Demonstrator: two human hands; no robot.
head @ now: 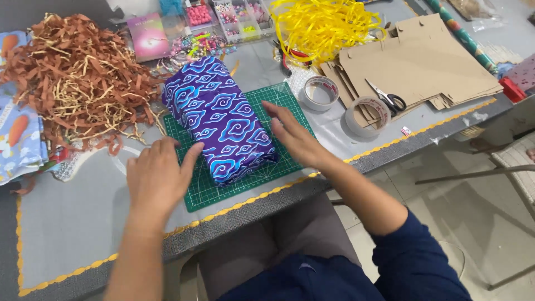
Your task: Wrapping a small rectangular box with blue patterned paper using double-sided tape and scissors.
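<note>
Your left hand (157,177) lies flat on the green cutting mat (281,97), fingertips touching the near left side of the wrapped box (220,117), a block in purple paper with blue cloud swirls. Your right hand (292,136) is spread open just beside its right side. At ten o'clock from the box sits a heap of brown paper shreds (78,78); at one o'clock a tangle of yellow ribbon (323,25); at three o'clock two tape rolls (320,92) and scissors (387,99) on flat cardboard (429,61).

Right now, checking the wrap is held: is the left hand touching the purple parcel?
Touching. The head view shows the left hand with its fingertips pressed against the side of the purple parcel, no gap visible.
</note>
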